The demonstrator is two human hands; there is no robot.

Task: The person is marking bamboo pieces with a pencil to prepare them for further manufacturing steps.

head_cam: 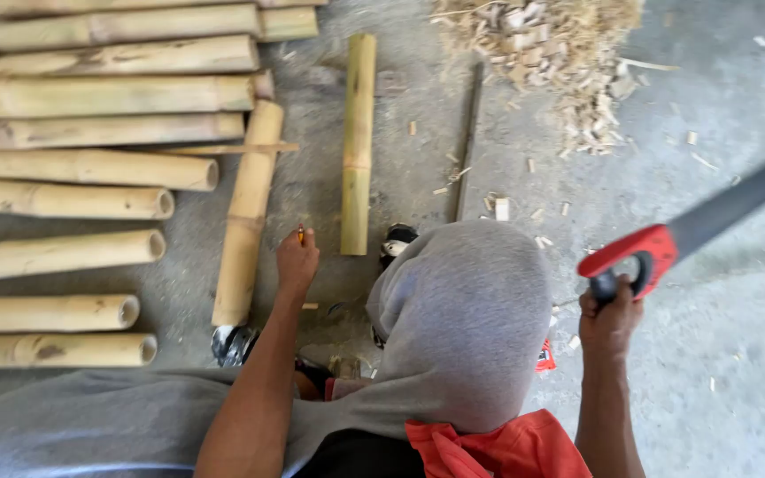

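My left hand [297, 263] pinches a short orange pencil [301, 234] just above the concrete floor, between two loose bamboo pieces. One bamboo piece [245, 212] lies just left of that hand, the other, a greenish one [358, 142], just right of it. My right hand [611, 317] grips the red handle of a hand saw [644, 255], held up at the right. Its dark blade [741, 196] points up and to the right, clear of the bamboo. My grey-trousered knee [462, 319] fills the middle between both arms.
Several cut bamboo poles [90, 168] lie stacked side by side on the left. A thin dark metal rod [467, 142] lies right of the greenish piece. A heap of bamboo chips and shavings [551, 44] sits at the top, with scraps strewn around it.
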